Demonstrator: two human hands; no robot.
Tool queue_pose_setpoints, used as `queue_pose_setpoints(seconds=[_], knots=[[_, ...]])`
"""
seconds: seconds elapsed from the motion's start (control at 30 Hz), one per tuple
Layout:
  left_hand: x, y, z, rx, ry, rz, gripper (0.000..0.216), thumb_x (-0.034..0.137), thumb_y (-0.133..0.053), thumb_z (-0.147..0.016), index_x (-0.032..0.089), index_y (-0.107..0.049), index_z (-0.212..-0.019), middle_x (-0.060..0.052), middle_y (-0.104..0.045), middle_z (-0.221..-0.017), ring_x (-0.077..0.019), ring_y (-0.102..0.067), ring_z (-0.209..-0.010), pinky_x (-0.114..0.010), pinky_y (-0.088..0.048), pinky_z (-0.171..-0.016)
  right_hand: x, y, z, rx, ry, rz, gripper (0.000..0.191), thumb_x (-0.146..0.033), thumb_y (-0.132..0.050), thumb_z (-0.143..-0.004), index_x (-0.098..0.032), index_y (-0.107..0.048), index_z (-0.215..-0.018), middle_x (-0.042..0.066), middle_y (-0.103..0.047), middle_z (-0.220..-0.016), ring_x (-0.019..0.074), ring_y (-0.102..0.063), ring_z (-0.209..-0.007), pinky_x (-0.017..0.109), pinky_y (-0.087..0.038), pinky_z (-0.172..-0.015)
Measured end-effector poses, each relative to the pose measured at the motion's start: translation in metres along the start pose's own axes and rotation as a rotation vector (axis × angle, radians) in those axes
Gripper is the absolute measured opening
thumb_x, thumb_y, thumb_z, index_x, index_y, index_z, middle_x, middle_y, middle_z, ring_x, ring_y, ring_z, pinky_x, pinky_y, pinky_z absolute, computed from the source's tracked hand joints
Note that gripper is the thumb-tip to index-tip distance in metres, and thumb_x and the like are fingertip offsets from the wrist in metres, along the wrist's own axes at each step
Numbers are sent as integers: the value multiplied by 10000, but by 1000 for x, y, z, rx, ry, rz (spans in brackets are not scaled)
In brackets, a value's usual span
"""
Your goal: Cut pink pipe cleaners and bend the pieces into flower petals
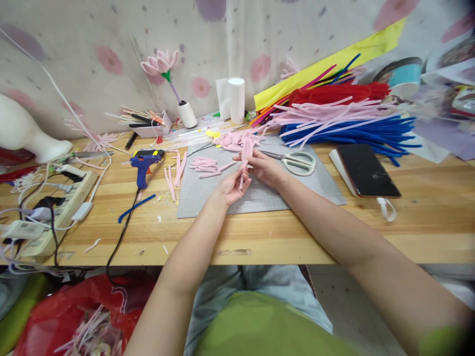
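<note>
Over the grey cutting mat point(315, 190) my two hands meet around a pink pipe-cleaner petal point(247, 148). My left hand point(235, 187) pinches its lower end, where a short stem pokes down. The fingers of my right hand point(266, 169) are closed on the petal's side, partly hiding it. Cut pink pipe-cleaner pieces point(204, 164) lie on the mat to the left. Behind my hands is a pile of shaped pink petals point(233, 140). Scissors point(300, 163) with pale green handles rest right of my right hand.
A blue glue gun point(143, 168) and a power strip point(61, 215) with tangled cables are at left. A pink flower point(161, 65) stands in a white vase point(186, 114). Blue pipe cleaners point(349, 136) are bundled behind a phone point(367, 169). A red bag point(48, 319) hangs below the table edge.
</note>
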State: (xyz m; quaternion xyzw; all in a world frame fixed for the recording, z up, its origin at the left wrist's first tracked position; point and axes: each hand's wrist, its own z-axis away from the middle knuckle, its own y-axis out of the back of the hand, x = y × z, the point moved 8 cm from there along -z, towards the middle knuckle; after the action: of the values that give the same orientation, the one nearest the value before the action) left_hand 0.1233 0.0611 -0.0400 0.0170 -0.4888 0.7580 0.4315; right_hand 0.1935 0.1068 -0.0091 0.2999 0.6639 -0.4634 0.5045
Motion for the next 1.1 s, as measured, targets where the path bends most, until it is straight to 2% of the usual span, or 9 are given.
queue_pose_setpoints(seconds=[0.13,0.23,0.37,0.53,0.6,0.73,0.9,1.03,1.1], knots=[[2,0,-1,-8,-59,-63,230,229,-453,-897,128,-590,-742,36,-559,-582,-6,-533,-485,-124,-492,-578,0,-1,0,-60,11,250,371,-476,-597,-723,-192,-613,-960,26,-648,-878,140,-563,-749,286,-450,-718],[10,5,0,96,-186,-278,123,231,-557,-837,124,-606,-798,12,-609,-637,-43,-584,-551,-200,-528,-662,-7,1,-2,-57,81,511,382,-508,-550,-754,-174,-651,-907,28,-640,-843,154,-558,-760,286,-440,-722],[26,8,6,230,-373,-497,155,248,-639,-770,123,-590,-848,-1,-617,-664,-95,-630,-606,-285,-533,-725,-14,1,-2,-75,176,777,419,-546,-492,-788,-176,-687,-812,35,-657,-800,178,-570,-779,281,-426,-724],[14,-2,1,37,-240,-480,89,168,-584,-794,129,-567,-872,-32,-650,-730,-137,-660,-680,-351,-515,-791,-10,6,-3,-5,172,950,479,-547,-400,-856,-187,-714,-893,63,-691,-858,201,-606,-807,288,-424,-731],[14,-4,0,8,-267,-437,70,143,-567,-799,131,-571,-868,-33,-655,-749,-125,-656,-691,-353,-499,-825,-10,5,-4,-7,203,996,448,-513,-394,-874,-212,-706,-987,66,-697,-954,216,-616,-882,306,-425,-781],[21,1,-1,75,-399,-404,101,143,-561,-803,145,-581,-901,-8,-646,-742,-87,-626,-639,-338,-496,-825,-3,4,-6,-30,186,957,423,-481,-379,-891,-248,-679,-1077,47,-675,-1092,234,-610,-998,353,-422,-886],[22,1,-1,92,-411,-435,77,208,-585,-800,140,-568,-830,11,-614,-670,-64,-591,-596,-288,-515,-762,-4,8,-7,17,186,759,371,-434,-445,-867,-258,-641,-1128,23,-606,-1220,206,-522,-1160,363,-354,-1017],[21,1,-1,97,-389,-521,99,253,-549,-829,155,-541,-838,-2,-639,-706,-92,-618,-615,-318,-518,-744,3,10,-5,-42,45,526,340,-368,-522,-809,-195,-640,-1076,45,-674,-956,167,-611,-847,321,-484,-786],[21,0,-1,92,-392,-551,104,255,-554,-826,152,-537,-828,-16,-652,-730,-105,-635,-652,-320,-511,-760,5,10,-3,-86,-20,439,346,-341,-584,-751,-185,-630,-1056,17,-655,-778,137,-585,-686,280,-481,-655]])
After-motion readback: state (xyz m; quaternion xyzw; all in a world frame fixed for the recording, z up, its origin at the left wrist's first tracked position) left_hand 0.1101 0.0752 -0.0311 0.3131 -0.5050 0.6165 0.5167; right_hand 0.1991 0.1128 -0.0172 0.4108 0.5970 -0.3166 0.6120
